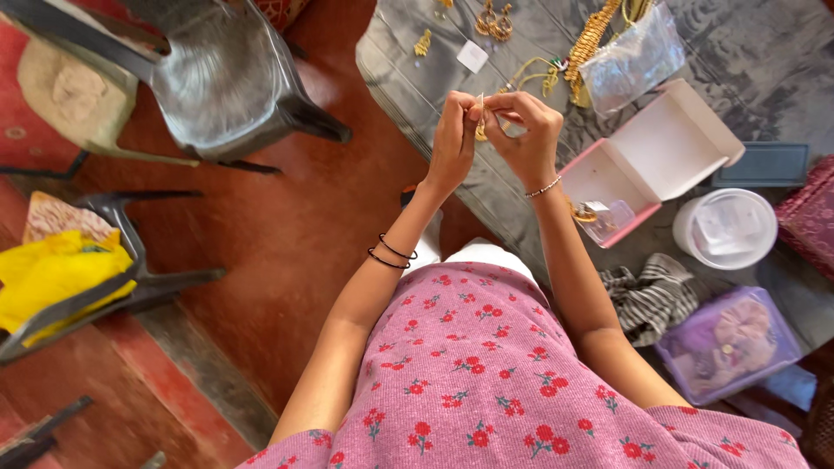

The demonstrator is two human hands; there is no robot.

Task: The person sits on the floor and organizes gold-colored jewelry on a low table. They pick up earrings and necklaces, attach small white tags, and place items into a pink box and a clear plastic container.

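Holding: a small gold piece (480,130) was pinched between both hands, up over the near edge of the table (738,52), kinda hard to make out since the fingers covered most of it
Clear bit: a thin pale sliver (479,102) stuck up from between the fingertips, couldn't tell what it was
Left hand (453,139): fingers were closed in a pinch on the gold piece, two dark bangles (391,253) further down that forearm
Right hand (524,130): also clenched on the gold piece, fingertips touching the left ones, a thin beaded bracelet (544,188) at the wrist
Table: grey cloth on it, gold jewellery (498,22) scattered at the far side, plus a long gold chain (591,39) running under a clear plastic bag (634,59)
Tag: a little white square (473,56) lay just beyond the hands
Box: a pink box (647,161) sat open just right of the right forearm, lid flipped back, small clear packet and a gold bit inside
Further right: a round white tub (726,227), a dark blue flat case (763,165) beyond it
Near the lap: striped cloth (653,297) bunched up, and a purple lidded container (728,345) with fabric flowers in it
Person: pink top with red flowers (486,382)
Left side: grey plastic chairs (226,78) on a red floor (295,226), one of them had a yellow bag (52,274) on it
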